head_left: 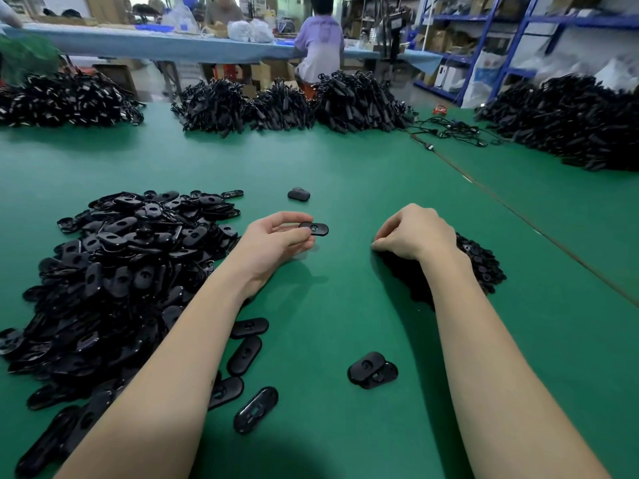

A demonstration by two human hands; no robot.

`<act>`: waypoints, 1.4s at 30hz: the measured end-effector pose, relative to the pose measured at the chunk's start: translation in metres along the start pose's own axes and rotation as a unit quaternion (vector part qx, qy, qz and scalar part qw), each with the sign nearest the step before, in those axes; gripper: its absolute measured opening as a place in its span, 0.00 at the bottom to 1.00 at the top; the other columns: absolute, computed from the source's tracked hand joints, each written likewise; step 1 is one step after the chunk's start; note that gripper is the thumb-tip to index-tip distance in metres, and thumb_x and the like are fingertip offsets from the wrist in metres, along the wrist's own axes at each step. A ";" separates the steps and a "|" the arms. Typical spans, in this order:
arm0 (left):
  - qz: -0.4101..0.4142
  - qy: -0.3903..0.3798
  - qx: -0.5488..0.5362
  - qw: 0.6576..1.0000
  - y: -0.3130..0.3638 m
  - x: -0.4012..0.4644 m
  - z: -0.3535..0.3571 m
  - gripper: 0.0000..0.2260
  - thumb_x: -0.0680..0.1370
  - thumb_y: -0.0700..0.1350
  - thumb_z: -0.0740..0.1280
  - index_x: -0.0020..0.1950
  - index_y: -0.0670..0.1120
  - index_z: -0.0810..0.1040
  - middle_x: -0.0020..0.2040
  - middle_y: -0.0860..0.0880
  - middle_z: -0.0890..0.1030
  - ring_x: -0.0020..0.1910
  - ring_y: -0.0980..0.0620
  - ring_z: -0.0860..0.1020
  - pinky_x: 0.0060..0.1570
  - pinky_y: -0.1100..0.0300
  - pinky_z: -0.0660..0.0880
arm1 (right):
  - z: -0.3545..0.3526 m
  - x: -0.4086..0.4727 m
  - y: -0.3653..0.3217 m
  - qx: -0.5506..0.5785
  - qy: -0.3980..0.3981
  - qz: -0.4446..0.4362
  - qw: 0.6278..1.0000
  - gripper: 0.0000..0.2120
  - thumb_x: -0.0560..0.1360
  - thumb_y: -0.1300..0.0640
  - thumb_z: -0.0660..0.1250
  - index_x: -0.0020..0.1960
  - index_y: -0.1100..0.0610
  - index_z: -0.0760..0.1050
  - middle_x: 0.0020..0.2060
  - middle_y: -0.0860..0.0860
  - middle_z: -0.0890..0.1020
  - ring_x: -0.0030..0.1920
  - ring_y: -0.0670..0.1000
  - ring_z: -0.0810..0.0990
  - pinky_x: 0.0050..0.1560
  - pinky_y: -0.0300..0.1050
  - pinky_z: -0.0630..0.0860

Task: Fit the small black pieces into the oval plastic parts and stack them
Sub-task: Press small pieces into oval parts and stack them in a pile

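My left hand [276, 236] pinches one black oval plastic part [315, 229] just above the green table [345, 305]. A big heap of the same oval parts [114, 271] lies to its left. My right hand [413, 233] has its fingers curled down onto the near edge of a smaller heap of small black pieces [480, 264]; whether it holds one is hidden. A short stack of two oval parts [372, 370] rests near me between my forearms. Another small stack [298, 193] sits farther out.
Several loose oval parts [246, 354] lie by my left forearm. Large piles of black cabled items [352, 102] line the table's far side and the right [570, 122]. A seam runs diagonally across the table on the right. People work at a blue table behind.
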State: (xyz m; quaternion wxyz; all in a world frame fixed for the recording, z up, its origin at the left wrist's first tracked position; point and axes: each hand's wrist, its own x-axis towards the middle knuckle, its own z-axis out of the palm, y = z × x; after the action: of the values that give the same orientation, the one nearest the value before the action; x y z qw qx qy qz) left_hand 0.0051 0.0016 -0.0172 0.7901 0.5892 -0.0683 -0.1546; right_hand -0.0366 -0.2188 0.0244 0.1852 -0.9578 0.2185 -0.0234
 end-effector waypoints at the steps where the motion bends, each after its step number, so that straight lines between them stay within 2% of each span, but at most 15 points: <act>1: 0.000 0.000 0.000 1.000 0.000 0.000 0.000 0.08 0.78 0.30 0.68 0.52 0.41 0.81 0.47 0.43 0.83 0.39 0.53 0.84 0.44 0.68 0.79 | 0.000 0.000 0.000 -0.002 -0.001 0.003 1.000 0.03 0.70 0.49 0.76 0.43 0.44 0.85 0.47 0.47 0.85 0.50 0.53 0.81 0.47 0.43 0.72; 11: -0.013 0.016 -0.005 1.000 0.001 -0.002 -0.001 0.07 0.77 0.31 0.69 0.52 0.40 0.81 0.50 0.40 0.82 0.42 0.50 0.85 0.46 0.66 0.80 | 0.002 0.000 -0.007 0.001 0.000 0.027 1.000 0.05 0.70 0.54 0.75 0.45 0.45 0.86 0.50 0.50 0.84 0.53 0.56 0.81 0.48 0.44 0.72; 16: -0.015 0.030 -0.029 0.999 0.002 -0.002 -0.002 0.04 0.77 0.33 0.70 0.46 0.40 0.77 0.44 0.41 0.83 0.41 0.48 0.85 0.44 0.63 0.82 | 0.004 -0.002 -0.008 0.002 0.007 0.013 1.000 0.06 0.71 0.55 0.74 0.44 0.45 0.84 0.48 0.50 0.84 0.49 0.56 0.80 0.47 0.44 0.71; 19: -0.014 0.029 -0.026 0.999 0.001 0.000 -0.003 0.04 0.77 0.33 0.70 0.50 0.39 0.78 0.47 0.41 0.83 0.43 0.48 0.85 0.48 0.62 0.82 | 0.005 -0.003 -0.007 0.009 0.026 -0.010 1.000 0.07 0.71 0.56 0.72 0.46 0.46 0.83 0.49 0.51 0.84 0.49 0.56 0.80 0.48 0.44 0.73; 21: -0.018 0.023 -0.015 0.999 0.000 0.000 -0.003 0.05 0.78 0.33 0.68 0.53 0.40 0.80 0.49 0.40 0.82 0.44 0.49 0.85 0.49 0.62 0.82 | 0.005 -0.001 -0.006 0.048 0.036 -0.037 0.998 0.07 0.72 0.57 0.71 0.46 0.47 0.83 0.48 0.50 0.85 0.50 0.54 0.82 0.50 0.44 0.78; 23: -0.023 0.021 -0.008 0.999 -0.001 0.001 -0.002 0.06 0.79 0.33 0.67 0.53 0.40 0.81 0.51 0.40 0.81 0.44 0.49 0.85 0.49 0.63 0.81 | 0.006 0.000 -0.008 0.143 0.029 -0.077 0.986 0.07 0.73 0.59 0.69 0.46 0.49 0.84 0.43 0.48 0.86 0.43 0.48 0.82 0.43 0.38 0.78; 25: -0.025 0.029 -0.013 0.999 0.000 0.001 0.000 0.05 0.79 0.32 0.66 0.51 0.39 0.80 0.50 0.40 0.82 0.44 0.48 0.85 0.49 0.62 0.82 | 0.009 -0.001 -0.016 0.314 -0.006 -0.099 0.944 0.08 0.76 0.63 0.68 0.46 0.52 0.85 0.38 0.48 0.86 0.36 0.44 0.81 0.39 0.35 0.77; 28: -0.020 0.044 -0.028 0.998 0.001 0.002 0.001 0.04 0.79 0.32 0.67 0.51 0.39 0.77 0.49 0.39 0.83 0.46 0.46 0.86 0.52 0.61 0.81 | 0.019 -0.002 -0.035 0.586 -0.103 -0.094 0.798 0.09 0.77 0.71 0.67 0.45 0.61 0.83 0.37 0.53 0.84 0.36 0.48 0.83 0.43 0.36 0.80; 30: -0.008 0.050 -0.032 0.998 0.001 0.001 0.001 0.04 0.78 0.33 0.68 0.51 0.39 0.76 0.46 0.40 0.84 0.44 0.47 0.86 0.49 0.62 0.82 | 0.030 -0.003 -0.044 0.656 -0.144 -0.076 0.737 0.09 0.78 0.73 0.66 0.46 0.63 0.82 0.38 0.55 0.84 0.36 0.49 0.84 0.44 0.36 0.81; 34: 0.018 0.054 -0.008 0.998 0.002 0.000 -0.001 0.06 0.77 0.35 0.72 0.52 0.41 0.77 0.43 0.41 0.85 0.40 0.50 0.84 0.43 0.65 0.80 | 0.054 -0.010 -0.051 0.720 -0.205 -0.039 0.662 0.08 0.78 0.74 0.64 0.48 0.66 0.81 0.39 0.57 0.86 0.40 0.51 0.87 0.43 0.35 0.82; 37: 0.046 0.060 0.011 0.997 0.000 0.001 -0.004 0.07 0.77 0.34 0.71 0.53 0.43 0.78 0.40 0.43 0.86 0.39 0.50 0.85 0.43 0.64 0.80 | 0.060 -0.010 -0.051 0.746 -0.209 -0.024 0.631 0.07 0.78 0.74 0.63 0.49 0.68 0.79 0.39 0.58 0.86 0.41 0.53 0.88 0.44 0.37 0.82; 42: 0.062 0.090 0.032 0.993 -0.001 0.002 -0.002 0.05 0.80 0.37 0.67 0.51 0.45 0.82 0.38 0.49 0.87 0.39 0.50 0.86 0.41 0.67 0.80 | 0.060 -0.011 -0.051 0.745 -0.212 -0.011 0.633 0.06 0.79 0.74 0.63 0.50 0.68 0.78 0.39 0.60 0.86 0.42 0.54 0.88 0.44 0.37 0.83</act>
State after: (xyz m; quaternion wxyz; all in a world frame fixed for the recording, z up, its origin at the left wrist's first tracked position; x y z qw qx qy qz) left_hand 0.0078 0.0027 -0.0191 0.7817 0.6206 -0.0381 -0.0494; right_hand -0.0177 -0.1508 -0.0121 0.8765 -0.4756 0.0708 0.0236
